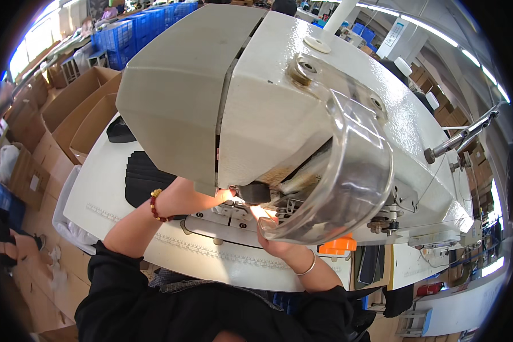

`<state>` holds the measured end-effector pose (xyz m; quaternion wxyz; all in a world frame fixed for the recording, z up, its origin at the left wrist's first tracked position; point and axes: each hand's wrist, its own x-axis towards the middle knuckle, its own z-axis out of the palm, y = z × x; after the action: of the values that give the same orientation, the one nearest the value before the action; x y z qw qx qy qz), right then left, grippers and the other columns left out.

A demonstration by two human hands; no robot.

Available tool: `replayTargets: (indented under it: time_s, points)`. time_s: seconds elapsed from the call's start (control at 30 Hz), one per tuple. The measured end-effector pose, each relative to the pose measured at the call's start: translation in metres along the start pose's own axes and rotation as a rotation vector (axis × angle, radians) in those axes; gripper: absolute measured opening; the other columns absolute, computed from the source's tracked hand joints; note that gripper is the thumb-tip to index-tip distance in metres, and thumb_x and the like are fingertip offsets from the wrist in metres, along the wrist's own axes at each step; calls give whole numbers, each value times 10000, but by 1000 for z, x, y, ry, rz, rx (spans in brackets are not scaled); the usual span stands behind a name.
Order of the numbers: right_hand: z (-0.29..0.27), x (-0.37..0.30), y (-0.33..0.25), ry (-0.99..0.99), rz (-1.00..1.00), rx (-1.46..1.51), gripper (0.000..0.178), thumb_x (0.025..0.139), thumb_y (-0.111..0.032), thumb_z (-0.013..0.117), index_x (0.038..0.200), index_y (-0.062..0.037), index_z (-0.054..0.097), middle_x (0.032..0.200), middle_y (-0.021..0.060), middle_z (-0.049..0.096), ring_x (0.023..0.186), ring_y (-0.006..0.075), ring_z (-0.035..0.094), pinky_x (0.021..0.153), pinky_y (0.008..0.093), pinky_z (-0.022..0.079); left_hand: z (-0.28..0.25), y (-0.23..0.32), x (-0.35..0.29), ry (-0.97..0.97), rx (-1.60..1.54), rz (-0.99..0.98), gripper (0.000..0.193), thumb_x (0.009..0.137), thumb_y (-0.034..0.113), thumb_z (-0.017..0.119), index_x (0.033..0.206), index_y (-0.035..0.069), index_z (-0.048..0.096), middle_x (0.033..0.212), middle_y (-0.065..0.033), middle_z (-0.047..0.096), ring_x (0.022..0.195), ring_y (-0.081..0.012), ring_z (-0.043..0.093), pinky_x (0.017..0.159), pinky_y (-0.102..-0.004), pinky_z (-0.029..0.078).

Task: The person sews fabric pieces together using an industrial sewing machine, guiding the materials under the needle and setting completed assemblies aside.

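A large cream-white sewing machine head [279,108] fills the middle of the view. Under its front edge my left hand [196,196] reaches in from the left, its fingers drawn together beside a small black block [253,193]. My right hand [273,236] comes up from below, thumb and fingers closed near the needle area, partly behind the clear curved guard [362,171]. Whatever either hand pinches is too small or hidden to make out. Bright lamp light falls on the fingertips and metal plate [228,218]. A fanned stack of black fabric pieces [142,179] lies left of my left wrist.
A ruler strip [171,242] runs along the white table's front edge. An orange part [337,245] sits right of my right hand, with dark flat pieces [370,265] beyond. Open cardboard boxes [80,114] and a white bin [68,214] stand left; blue crates [119,43] lie behind.
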<state>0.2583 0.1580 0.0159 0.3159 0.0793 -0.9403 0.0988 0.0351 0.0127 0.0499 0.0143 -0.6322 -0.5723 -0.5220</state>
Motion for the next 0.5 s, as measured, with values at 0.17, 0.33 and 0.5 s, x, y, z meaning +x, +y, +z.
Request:
replayTargets:
  time_s: [0.17, 0.33, 0.5]
  points:
    - [-6, -5, 12, -39, 46, 98, 397, 786, 8, 733, 1180, 13, 687, 948, 108, 680, 851, 249, 675, 830, 378, 574, 5, -8, -5, -30, 123, 26, 669, 784, 109, 815, 1379, 5, 525, 985, -128, 679, 855, -255, 658, 753, -369, 527]
    - [-5, -12, 15, -21, 53, 82, 345, 806, 8, 721, 1150, 13, 698, 940, 109, 693, 847, 231, 678, 843, 360, 578, 6, -21, -6, -68, 202, 33, 572, 778, 103, 814, 1296, 12, 590, 968, -124, 676, 843, -256, 650, 737, -374, 525]
    - [9, -25, 26, 73, -3, -23, 294, 826, 8, 709, 1120, 13, 709, 932, 110, 705, 843, 213, 682, 855, 342, 583, 6, -29, -6, -91, 109, 61, 470, 774, 92, 812, 1203, 14, 636, 971, -122, 679, 842, -259, 650, 732, -372, 524]
